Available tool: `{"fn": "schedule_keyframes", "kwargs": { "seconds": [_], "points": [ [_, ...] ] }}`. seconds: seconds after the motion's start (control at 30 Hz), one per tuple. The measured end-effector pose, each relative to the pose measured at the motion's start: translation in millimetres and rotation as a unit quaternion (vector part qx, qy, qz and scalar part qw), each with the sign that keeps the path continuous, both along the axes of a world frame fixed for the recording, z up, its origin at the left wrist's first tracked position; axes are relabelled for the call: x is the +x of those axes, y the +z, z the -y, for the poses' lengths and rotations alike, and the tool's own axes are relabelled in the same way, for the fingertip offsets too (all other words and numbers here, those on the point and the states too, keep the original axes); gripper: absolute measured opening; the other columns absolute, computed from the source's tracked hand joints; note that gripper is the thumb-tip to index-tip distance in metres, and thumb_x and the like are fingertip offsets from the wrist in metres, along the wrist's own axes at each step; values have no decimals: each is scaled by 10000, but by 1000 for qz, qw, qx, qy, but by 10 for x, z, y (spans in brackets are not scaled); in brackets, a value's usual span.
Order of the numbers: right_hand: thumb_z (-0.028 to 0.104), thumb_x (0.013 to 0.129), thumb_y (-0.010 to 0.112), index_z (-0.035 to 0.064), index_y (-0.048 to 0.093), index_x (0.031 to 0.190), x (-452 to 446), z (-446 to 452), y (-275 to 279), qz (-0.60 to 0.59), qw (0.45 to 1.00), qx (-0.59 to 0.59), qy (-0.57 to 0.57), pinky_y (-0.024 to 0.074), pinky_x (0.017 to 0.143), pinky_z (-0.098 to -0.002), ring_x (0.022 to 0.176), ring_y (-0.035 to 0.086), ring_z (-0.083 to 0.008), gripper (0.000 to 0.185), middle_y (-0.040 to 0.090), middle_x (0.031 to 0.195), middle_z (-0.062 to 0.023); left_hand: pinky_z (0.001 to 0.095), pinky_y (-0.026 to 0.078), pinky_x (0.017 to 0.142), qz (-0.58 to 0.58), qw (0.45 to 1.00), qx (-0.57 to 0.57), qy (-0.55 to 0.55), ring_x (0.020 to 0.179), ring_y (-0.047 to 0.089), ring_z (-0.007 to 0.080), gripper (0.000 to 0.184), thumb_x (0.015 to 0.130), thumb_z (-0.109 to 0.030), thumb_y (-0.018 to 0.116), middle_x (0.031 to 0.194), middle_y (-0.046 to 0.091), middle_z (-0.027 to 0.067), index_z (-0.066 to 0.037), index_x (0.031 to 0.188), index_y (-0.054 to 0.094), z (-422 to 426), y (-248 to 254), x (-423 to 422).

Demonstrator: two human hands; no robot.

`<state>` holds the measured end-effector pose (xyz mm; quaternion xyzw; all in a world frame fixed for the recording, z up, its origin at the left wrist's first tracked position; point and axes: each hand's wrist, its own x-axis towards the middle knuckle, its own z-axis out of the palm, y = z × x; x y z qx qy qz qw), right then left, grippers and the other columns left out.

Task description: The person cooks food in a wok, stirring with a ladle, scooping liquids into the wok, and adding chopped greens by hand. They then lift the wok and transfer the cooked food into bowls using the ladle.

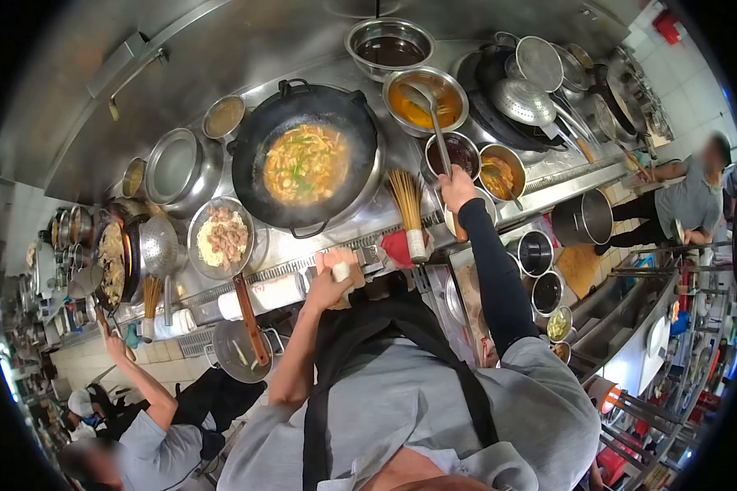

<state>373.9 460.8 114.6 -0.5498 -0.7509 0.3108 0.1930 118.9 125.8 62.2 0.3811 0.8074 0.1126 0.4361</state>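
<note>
Cooking station seen from the head of a person in a grey shirt and dark apron. The steel worktop (280, 248) spans the view from side to side. At lower left, a co-worker (162, 446) extends an arm toward another pan of food. The large black wok (251, 176) occupies the centre-left of the worktop and contains an orange-yellow soup (307, 164) with green pieces. To its right stands the metal bowl (424, 131) of orange liquid. To the lower left of the wok, a round strainer (196, 252) holds noodles and pieces of meat.

The long ladle (441, 146) slants across the small pots; its head lies over the orange liquid, though whether it dips in cannot be told. The right hand (458, 190) has its fingers clamped around the lower handle: the head lies well beyond the fingers, while the wooden end projects from the fist toward the person. A bristle brush (405, 200) stands between the two hands, apart from both. The left hand (327, 286), at the worktop's front edge, has its fingers closed on a pale folded cloth (345, 268), which bulges out above and beside them.
</note>
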Motion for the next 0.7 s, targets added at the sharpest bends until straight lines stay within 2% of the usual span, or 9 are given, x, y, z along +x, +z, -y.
{"fn": "schedule_keyframes", "kwargs": {
  "seconds": [0.03, 0.1, 0.13, 0.27, 0.37, 0.53, 0.63, 0.67, 0.7],
  "points": [
    [179, 999, 595, -14, 527, 1034, 30, -33, 70, -104, 987, -125, -12, 519, 631, -448, 692, 633, -380, 208, 649, 856, -222, 393, 595, 739, 89, 993, 21, 78, 853, 740, 328, 708, 867, -535, 695, 978, 732, 213, 69, 1222, 600, 132, 62, 14],
    [190, 1016, 599, 16, 521, 1000, 107, -97, 317, -297, 883, -362, -32, 467, 490, -367, 559, 573, -233, 191, 603, 781, -113, 334, 581, 586, 263, 934, 67, 231, 757, 725, 249, 588, 916, -443, 679, 935, 732, 152, 37, 1246, 598, 410, 181, 71],
    [203, 1038, 595, 61, 506, 981, 80, 12, 509, -338, 867, -364, -46, 342, 421, -249, 528, 430, -69, 177, 497, 750, -5, 314, 565, 563, 340, 898, 86, 267, 710, 704, 230, 519, 943, -424, 656, 924, 728, 128, 5, 1232, 607, 597, 87, 49],
    [202, 1044, 594, 69, 506, 1017, 234, 42, 745, -421, 820, -380, -77, 335, 426, -245, 525, 421, -64, 162, 515, 755, -6, 290, 540, 520, 484, 739, 109, 456, 665, 674, 189, 391, 981, -402, 630, 881, 692, 94, -44, 1138, 613, 1141, 145, 158],
    [194, 1040, 599, 65, 519, 1072, 376, -5, 758, -461, 790, -395, -81, 324, 430, -230, 526, 414, -58, 156, 514, 754, -2, 295, 539, 516, 463, 725, 82, 503, 665, 674, 199, 355, 975, -366, 656, 898, 689, 93, -61, 1147, 602, 1445, -22, 164],
    [179, 1039, 581, 37, 524, 1284, 537, 282, 839, -490, 752, -436, -67, 299, 436, -217, 534, 371, -52, 289, 485, 772, 10, 369, 581, 564, 106, 868, 32, 484, 662, 690, 247, 430, 833, -247, 772, 926, 688, 110, -12, 1154, 610, 1772, -573, 115],
    [169, 1035, 578, 44, 529, 1295, 455, 816, 1085, -436, 767, -470, -36, 297, 435, -217, 539, 377, -46, 292, 483, 770, 16, 386, 553, 559, 57, 884, -92, 455, 684, 697, 264, 434, 817, -237, 776, 1008, 706, 130, 15, 1140, 633, 2309, -1349, -117],
    [175, 1032, 584, 64, 546, 1290, 365, 974, 1133, -405, 787, -466, -5, 296, 430, -217, 535, 383, -44, 283, 490, 772, 21, 409, 554, 662, 138, 847, -138, 494, 834, 718, 260, 381, 797, -210, 785, 1049, 722, 131, 44, 1063, 686, 2412, -1360, -141],
    [177, 1032, 586, 70, 551, 1281, 217, 1037, 1123, -395, 787, -474, 5, 297, 429, -218, 531, 386, -44, 273, 492, 769, 21, 408, 553, 705, 131, 883, -130, 431, 892, 717, 264, 368, 821, -239, 759, 1060, 727, 136, 37, 1056, 696, 2582, -1502, -163]
  ]
}}
